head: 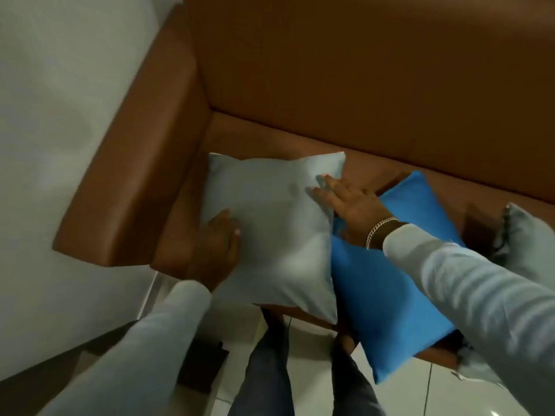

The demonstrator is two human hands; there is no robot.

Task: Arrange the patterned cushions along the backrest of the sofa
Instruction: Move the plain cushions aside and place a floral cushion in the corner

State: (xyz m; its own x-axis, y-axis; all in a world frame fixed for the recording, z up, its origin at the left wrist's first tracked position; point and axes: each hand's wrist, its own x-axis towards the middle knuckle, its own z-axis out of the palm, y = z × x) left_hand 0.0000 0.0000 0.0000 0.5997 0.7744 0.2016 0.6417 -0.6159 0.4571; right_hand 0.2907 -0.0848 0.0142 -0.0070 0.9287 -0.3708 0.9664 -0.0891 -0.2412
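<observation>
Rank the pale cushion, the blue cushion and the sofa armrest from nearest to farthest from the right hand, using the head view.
From the right hand:
1. Pale cushion, under the fingertips, touching.
2. Blue cushion, just below the wrist, to the right.
3. Sofa armrest, far left, beyond the pale cushion.

Open seat strip below backrest; bounded left by armrest, right by blue cushion.
</observation>
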